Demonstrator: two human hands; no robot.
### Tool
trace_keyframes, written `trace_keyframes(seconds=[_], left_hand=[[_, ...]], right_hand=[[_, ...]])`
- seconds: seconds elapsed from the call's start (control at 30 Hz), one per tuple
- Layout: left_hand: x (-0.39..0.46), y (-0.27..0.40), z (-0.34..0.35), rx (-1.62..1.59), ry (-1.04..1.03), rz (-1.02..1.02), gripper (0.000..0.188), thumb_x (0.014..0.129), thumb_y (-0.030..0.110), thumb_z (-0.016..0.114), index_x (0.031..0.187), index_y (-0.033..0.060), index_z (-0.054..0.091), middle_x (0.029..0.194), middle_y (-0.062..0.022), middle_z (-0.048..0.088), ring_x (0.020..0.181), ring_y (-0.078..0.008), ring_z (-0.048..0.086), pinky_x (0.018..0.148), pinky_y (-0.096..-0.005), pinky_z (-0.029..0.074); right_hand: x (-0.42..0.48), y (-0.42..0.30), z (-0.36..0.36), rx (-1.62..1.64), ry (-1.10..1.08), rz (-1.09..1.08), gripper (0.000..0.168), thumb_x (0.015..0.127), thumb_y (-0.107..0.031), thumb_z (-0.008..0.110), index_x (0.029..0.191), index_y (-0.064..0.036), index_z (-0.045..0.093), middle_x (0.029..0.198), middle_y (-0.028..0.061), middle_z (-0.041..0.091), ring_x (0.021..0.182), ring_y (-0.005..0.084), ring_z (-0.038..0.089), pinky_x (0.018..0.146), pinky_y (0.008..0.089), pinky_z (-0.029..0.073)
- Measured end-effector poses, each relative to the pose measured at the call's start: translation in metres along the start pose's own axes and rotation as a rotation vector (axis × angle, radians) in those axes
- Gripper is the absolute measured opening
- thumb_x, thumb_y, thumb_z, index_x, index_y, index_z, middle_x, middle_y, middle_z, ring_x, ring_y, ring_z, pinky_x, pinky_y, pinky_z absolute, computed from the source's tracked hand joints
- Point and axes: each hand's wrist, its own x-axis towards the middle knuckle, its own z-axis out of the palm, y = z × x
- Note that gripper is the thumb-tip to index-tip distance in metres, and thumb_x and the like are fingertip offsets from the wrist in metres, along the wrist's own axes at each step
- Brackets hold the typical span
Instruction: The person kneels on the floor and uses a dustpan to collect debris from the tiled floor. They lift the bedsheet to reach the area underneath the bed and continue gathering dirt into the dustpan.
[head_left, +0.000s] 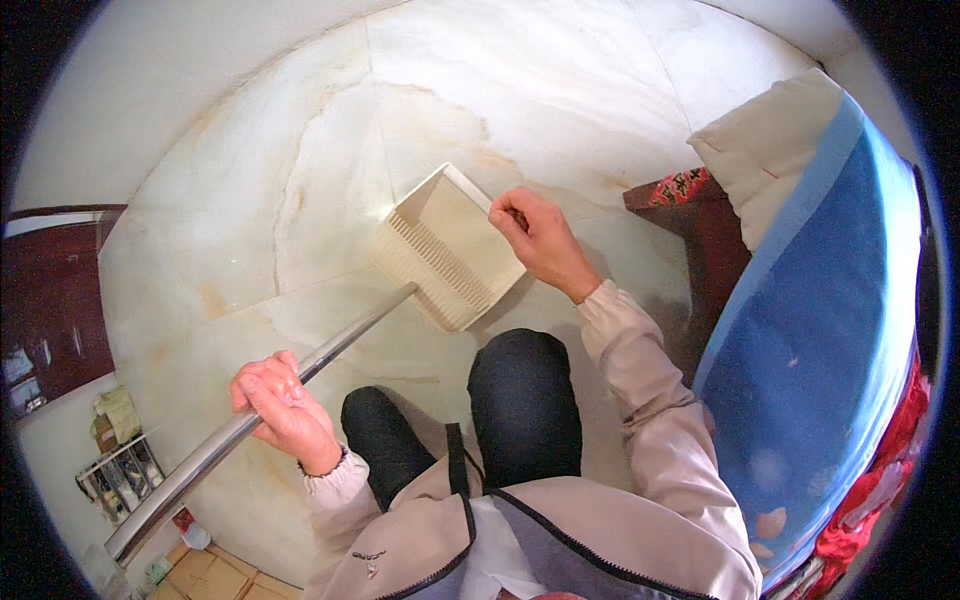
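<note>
A cream plastic dustpan (457, 247) with a row of comb-like teeth rests on the marble-patterned floor. Its shiny metal handle (352, 330) slants down to the lower left. My left hand (289, 409) is wrapped around the middle of this handle. Over the right side wall of the pan is my right hand (544, 236), its fingers curled together. A dark patch shows inside the curl; whether it is shadow or some held debris, I cannot tell. The fingertips overlap the pan's edge in view, and contact is unclear.
To the right stands a bed with a blue cover (810, 337), a pale mattress (772, 142) and a dark wooden frame (705, 217). My knees (525, 397) are close below the pan. A small rack (124, 476) and flattened cardboard (210, 574) lie at lower left.
</note>
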Motion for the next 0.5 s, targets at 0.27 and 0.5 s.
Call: trace_keyframes(seconds=[0.27,0.5], left_hand=[[-0.003,-0.001,-0.001,0.025,0.067,-0.05,0.032,0.1,0.022,0.043,0.07,0.0113,0.034,0.059,0.0037,0.028,0.051,-0.0083,0.028,0.058,-0.0285,0.03],[-0.002,-0.004,-0.007,-0.01,0.039,-0.042,0.032,0.1,0.022,0.044,0.071,0.0121,0.034,0.059,0.0045,0.025,0.052,-0.0073,0.026,0.061,-0.029,0.031]], right_hand=[[0.012,0.106,0.077,-0.335,-0.166,0.024,0.02,0.088,-0.016,0.05,0.087,0.0,0.062,0.088,0.0199,0.061,0.085,0.0361,0.061,0.074,0.0474,0.048],[-0.002,0.134,0.093,-0.525,-0.259,0.108,0.023,0.088,-0.021,0.051,0.092,-0.002,0.064,0.089,0.018,0.061,0.088,0.0366,0.06,0.079,0.0442,0.048]])
